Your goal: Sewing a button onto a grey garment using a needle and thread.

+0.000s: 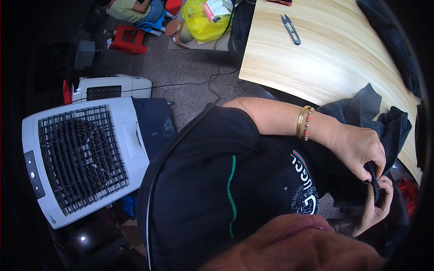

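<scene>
Dark grey cloth [389, 125], pinched between both hands [359, 144], close together; loose part just beyond them, against the desk [334, 56]. Apparently mid-work, not yet released; impossible to tell how much finished.

Pale tabletop [325, 58] brightest, two o'clock, soft sheen. Small glaring light spot [82, 238], eight o'clock. Dim shadow, ten o'clock. Corners black; fisheye bends edges.
</scene>
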Demonstrator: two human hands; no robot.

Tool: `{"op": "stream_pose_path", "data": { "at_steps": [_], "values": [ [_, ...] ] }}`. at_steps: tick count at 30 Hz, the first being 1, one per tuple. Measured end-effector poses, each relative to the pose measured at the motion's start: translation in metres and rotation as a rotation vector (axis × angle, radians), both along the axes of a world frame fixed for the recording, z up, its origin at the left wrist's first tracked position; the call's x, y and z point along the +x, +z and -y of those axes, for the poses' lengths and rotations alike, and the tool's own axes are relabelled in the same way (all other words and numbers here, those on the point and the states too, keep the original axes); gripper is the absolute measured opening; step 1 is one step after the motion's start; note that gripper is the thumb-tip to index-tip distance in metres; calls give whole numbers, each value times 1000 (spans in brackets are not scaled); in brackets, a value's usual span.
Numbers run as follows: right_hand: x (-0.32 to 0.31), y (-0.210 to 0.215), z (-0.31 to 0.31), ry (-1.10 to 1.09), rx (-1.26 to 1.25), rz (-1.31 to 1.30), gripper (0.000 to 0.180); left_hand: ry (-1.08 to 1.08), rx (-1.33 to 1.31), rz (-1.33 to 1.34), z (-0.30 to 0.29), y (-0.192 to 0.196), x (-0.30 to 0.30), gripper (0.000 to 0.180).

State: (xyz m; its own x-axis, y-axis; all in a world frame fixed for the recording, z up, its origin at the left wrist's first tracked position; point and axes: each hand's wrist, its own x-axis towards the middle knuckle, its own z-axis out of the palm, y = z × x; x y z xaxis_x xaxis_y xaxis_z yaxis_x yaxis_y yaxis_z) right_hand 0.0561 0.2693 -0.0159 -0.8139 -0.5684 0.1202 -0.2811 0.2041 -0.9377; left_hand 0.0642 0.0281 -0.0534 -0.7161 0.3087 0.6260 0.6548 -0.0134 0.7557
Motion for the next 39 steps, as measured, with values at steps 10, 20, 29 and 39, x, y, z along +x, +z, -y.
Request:
{"op": "stream_pose_path", "data": {
  "at_steps": [10,20,29,39],
  "values": [
    [12,-10,8,-181,76,-228,23,208,-69,-129,-7,-2,1,12],
    [25,8,-13,-275,484,-575,38,357,-221,-269,7,8,-2,16],
    [46,-22,-91,-368,411,-479,38,326,-513,-5,69,-14,4,25],
    [42,1,-20,-282,85,-899,30,-98,-167,341,92,32,11,27]
  ]
}}
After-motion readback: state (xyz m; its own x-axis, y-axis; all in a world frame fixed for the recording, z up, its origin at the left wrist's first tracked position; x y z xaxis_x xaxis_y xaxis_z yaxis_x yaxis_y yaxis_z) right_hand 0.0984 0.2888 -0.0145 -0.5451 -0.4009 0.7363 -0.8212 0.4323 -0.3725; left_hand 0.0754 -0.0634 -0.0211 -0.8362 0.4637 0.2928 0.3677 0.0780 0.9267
